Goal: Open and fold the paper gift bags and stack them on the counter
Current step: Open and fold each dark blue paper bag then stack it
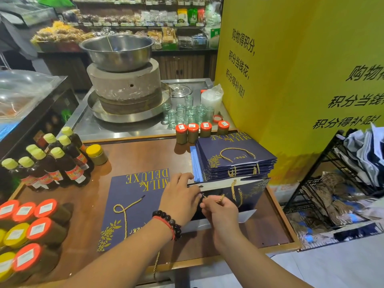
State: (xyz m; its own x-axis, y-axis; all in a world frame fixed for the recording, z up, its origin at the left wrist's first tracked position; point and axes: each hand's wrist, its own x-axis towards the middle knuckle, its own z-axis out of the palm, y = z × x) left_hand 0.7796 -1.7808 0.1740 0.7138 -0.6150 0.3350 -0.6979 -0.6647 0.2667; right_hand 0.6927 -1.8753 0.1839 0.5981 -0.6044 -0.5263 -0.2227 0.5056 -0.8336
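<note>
now the left hand [179, 196] steadies the opened navy gift bag [245, 192] at its rim while the right hand [221, 213] pinches its gold cord handle [218, 198], likely seating it; the bag lies on the tabletop [145, 154] just before the finished stack [234, 156].

Both forearms reach forward, left hand [180, 196] and right hand [220, 213] touching, each grip curled in a pinch.

navy paper bags [234, 156] with gold lettering, gold floral print and gold cord handles [124, 213] (white inside), on a brown counter [145, 156]; yellow wall [291, 80] with black characters.
</note>
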